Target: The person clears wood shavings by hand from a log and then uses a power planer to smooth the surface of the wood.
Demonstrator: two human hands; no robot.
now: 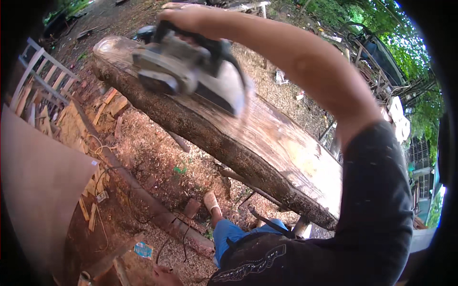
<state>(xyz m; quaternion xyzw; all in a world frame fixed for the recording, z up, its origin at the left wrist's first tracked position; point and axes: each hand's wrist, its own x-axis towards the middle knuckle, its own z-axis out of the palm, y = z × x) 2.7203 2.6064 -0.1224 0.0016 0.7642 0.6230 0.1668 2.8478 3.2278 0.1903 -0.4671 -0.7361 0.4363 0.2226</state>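
Note:
My right arm reaches across the top of the view, and my right hand is closed round the top handle of an electric hand planer. The planer is grey and black and smeared by motion. It rests on the upper face of a long, thick wood slab, nearer its far left end. Bark runs along the slab's near edge, and its pale grained face shows bright sunlight toward the near right end. Chips blur in the air by the planer's rear. My left hand cannot be made out anywhere in view.
Wood shavings cover the ground. A long rusty pipe or beam lies left of my bare foot. A large smooth tan panel fills the left side. Wood scraps and a pale slatted frame stand behind it. Supports hold up the slab.

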